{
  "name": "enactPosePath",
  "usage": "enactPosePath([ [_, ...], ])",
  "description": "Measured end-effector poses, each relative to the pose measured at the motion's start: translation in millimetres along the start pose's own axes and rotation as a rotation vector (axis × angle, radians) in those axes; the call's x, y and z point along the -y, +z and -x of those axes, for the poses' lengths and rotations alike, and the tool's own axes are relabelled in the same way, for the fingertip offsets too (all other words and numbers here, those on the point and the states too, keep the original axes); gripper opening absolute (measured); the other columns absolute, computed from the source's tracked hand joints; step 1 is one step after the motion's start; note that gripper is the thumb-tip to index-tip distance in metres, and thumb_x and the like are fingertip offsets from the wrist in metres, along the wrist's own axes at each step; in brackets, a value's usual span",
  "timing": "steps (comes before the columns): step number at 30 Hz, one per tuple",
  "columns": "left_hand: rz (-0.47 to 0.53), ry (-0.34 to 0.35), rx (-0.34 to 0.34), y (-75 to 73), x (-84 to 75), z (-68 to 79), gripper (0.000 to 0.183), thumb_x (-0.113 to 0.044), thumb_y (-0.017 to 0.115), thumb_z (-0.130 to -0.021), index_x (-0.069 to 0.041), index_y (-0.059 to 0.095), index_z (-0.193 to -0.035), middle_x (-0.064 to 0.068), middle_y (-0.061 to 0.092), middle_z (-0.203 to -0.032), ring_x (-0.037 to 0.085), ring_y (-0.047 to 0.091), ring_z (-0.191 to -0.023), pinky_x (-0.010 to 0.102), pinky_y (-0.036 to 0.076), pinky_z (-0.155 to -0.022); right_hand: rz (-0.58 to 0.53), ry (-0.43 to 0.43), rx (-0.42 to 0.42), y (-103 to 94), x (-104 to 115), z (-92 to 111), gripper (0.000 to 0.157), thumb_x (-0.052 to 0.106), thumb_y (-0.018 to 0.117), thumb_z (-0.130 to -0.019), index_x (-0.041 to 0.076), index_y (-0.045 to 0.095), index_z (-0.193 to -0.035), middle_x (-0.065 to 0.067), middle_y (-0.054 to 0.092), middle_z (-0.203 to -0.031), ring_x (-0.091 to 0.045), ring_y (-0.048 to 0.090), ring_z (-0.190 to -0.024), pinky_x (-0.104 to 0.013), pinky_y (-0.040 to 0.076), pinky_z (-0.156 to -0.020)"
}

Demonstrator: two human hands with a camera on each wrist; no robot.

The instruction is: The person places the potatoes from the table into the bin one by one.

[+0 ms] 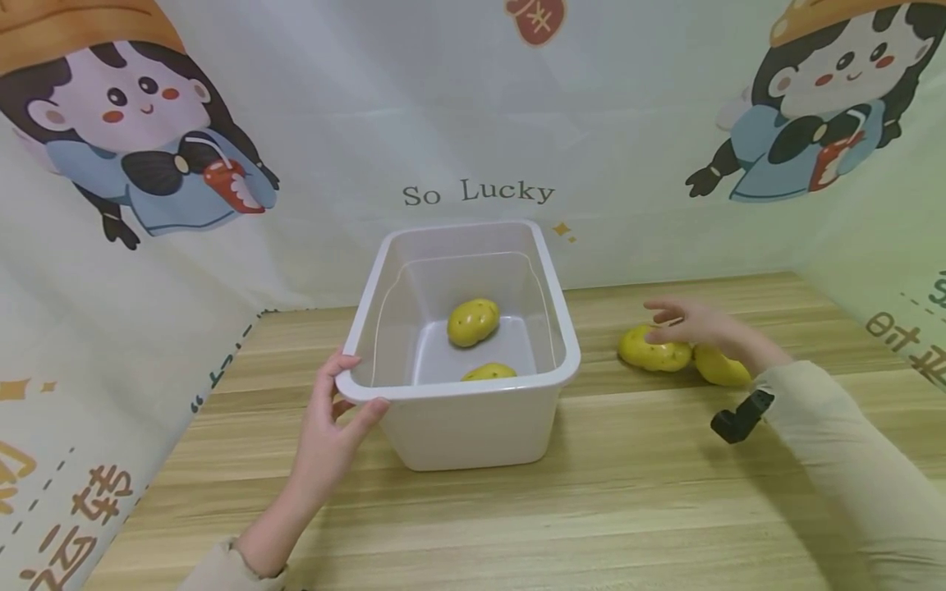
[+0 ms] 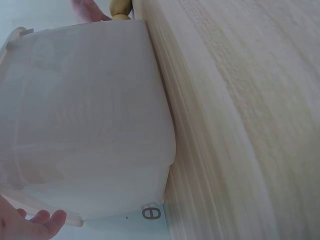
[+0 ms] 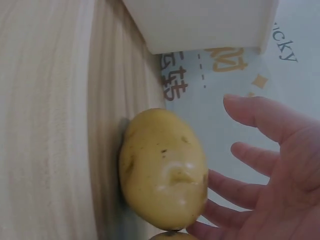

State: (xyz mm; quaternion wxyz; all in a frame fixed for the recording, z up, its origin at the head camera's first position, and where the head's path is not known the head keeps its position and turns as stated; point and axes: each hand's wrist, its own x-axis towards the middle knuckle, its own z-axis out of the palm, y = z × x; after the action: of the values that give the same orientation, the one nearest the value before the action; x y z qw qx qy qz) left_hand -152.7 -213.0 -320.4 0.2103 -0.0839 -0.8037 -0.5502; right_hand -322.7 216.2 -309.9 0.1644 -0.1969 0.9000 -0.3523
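Note:
A white plastic bin [image 1: 473, 427] stands on the wooden table, with one potato [image 1: 473, 322] on its floor and another potato [image 1: 489, 372] partly hidden behind the near wall. My left hand [image 1: 332, 419] grips the bin's near left corner, thumb on the front and fingers at the side rim. To the right of the bin, my right hand [image 1: 695, 322] hovers over a yellow potato [image 1: 650, 351], its fingers spread. In the right wrist view that potato [image 3: 162, 170] lies beside the fingers, not held. A further potato [image 1: 718, 367] touches it, partly below the wrist.
The wooden table [image 1: 591, 525] runs up to a printed cloth backdrop [image 1: 473, 131] behind and at both sides. The bin's far end stands close to the cloth. A black wrist device [image 1: 741, 416] hangs at the right sleeve.

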Motion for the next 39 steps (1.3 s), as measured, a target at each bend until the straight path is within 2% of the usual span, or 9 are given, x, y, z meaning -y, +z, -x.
enactPosePath([
  [9,0.01,0.008,-0.002,-0.7,-4.0,2.9,0.048,-0.004,0.059,-0.084,-0.002,0.035,-0.126,0.013,0.021,-0.149,0.014,0.036,-0.111,0.019,0.036,-0.085,0.012,-0.013,-0.011,10.6,-4,-3,0.072,0.026,0.061,-0.086,-0.003,0.024,-0.14,-0.035,0.024,-0.14,-0.05,0.023,-0.126,-0.061,0.025,-0.1],
  [17,0.003,0.006,0.0,0.0,0.1,1.3,0.05,0.001,0.059,-0.082,-0.001,0.035,-0.125,0.011,0.022,-0.149,0.012,0.037,-0.111,0.018,0.036,-0.085,0.012,0.034,0.017,16.2,-8,-8,0.078,0.024,0.066,-0.081,-0.001,0.023,-0.141,-0.032,0.021,-0.142,-0.049,0.018,-0.128,-0.064,0.017,-0.1],
  [23,0.005,0.032,-0.007,0.3,1.0,1.8,0.051,0.003,0.06,-0.081,0.0,0.035,-0.125,0.013,0.024,-0.148,0.011,0.038,-0.111,0.018,0.037,-0.085,-0.005,0.095,0.042,21.2,-14,-13,0.084,0.025,0.069,-0.079,0.003,0.019,-0.144,-0.03,0.019,-0.143,-0.046,0.024,-0.125,-0.062,0.022,-0.098],
  [30,0.015,0.029,-0.017,-0.5,0.3,2.3,0.05,0.003,0.059,-0.081,0.0,0.035,-0.125,0.014,0.021,-0.149,0.011,0.037,-0.111,0.017,0.036,-0.085,-0.017,0.071,0.05,22.4,-16,-16,0.087,0.023,0.07,-0.079,0.001,0.015,-0.144,-0.033,0.013,-0.144,-0.05,0.017,-0.127,-0.064,0.019,-0.098],
  [35,0.003,0.023,-0.009,-0.6,0.8,1.4,0.05,0.003,0.059,-0.081,0.0,0.035,-0.125,0.013,0.022,-0.148,0.012,0.038,-0.111,0.015,0.037,-0.085,-0.047,0.091,0.048,23.0,-17,-16,0.087,0.021,0.069,-0.079,0.002,0.015,-0.144,-0.032,0.013,-0.143,-0.048,0.02,-0.126,-0.062,0.021,-0.098],
  [39,0.011,0.026,-0.003,-0.2,1.3,0.8,0.05,0.003,0.059,-0.081,0.0,0.035,-0.125,0.013,0.022,-0.148,0.013,0.037,-0.112,0.016,0.036,-0.085,-0.048,0.103,0.038,22.7,-18,-16,0.085,0.021,0.069,-0.079,0.002,0.017,-0.143,-0.031,0.02,-0.141,-0.044,0.029,-0.12,-0.058,0.027,-0.095],
])
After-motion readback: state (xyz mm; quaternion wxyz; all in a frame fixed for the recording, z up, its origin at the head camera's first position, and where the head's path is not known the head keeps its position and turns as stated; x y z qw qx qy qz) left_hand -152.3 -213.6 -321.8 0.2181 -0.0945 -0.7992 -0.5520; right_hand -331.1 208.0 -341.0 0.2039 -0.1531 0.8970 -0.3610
